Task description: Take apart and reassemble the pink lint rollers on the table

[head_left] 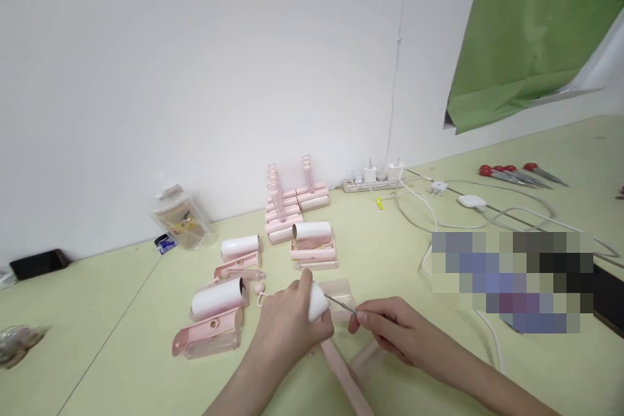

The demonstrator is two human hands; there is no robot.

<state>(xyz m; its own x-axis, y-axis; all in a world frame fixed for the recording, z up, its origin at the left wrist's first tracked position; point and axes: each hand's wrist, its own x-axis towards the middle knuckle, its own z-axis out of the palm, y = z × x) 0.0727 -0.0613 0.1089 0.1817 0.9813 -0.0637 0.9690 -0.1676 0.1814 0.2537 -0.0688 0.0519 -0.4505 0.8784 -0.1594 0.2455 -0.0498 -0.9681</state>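
Pale green worktop (390, 253), white wall (205, 78): rod meets white piece between two hands

Rod (341, 303) and white piece (318, 303) come together just above the worktop's near part, at the middle of the view. Left hand (295, 312) has its thumb and fingers closed around the white piece, which shows between them. Right hand (385, 325), to the right and slightly nearer the person, pinches the rod by its near end. From those fingertips the rod's long axis runs left and a little away, towards the wall, its far end at the right side of the white piece; whether it is inside or only touching, I cannot tell. Right hand sits nearer the rod's near end, left hand by its tip, and nothing stands between tip and piece.

Just behind the white piece lies a see-through sheet (341, 289); a pink strip (344, 374) runs below the hands towards the person. Left of the left hand are a pink ball (259, 287), a large roller (219, 299) and an open pink case (209, 331). Beyond stand stacked pink cases (284, 218). White cables (429, 208) spread well to the right, below a power strip (373, 184).
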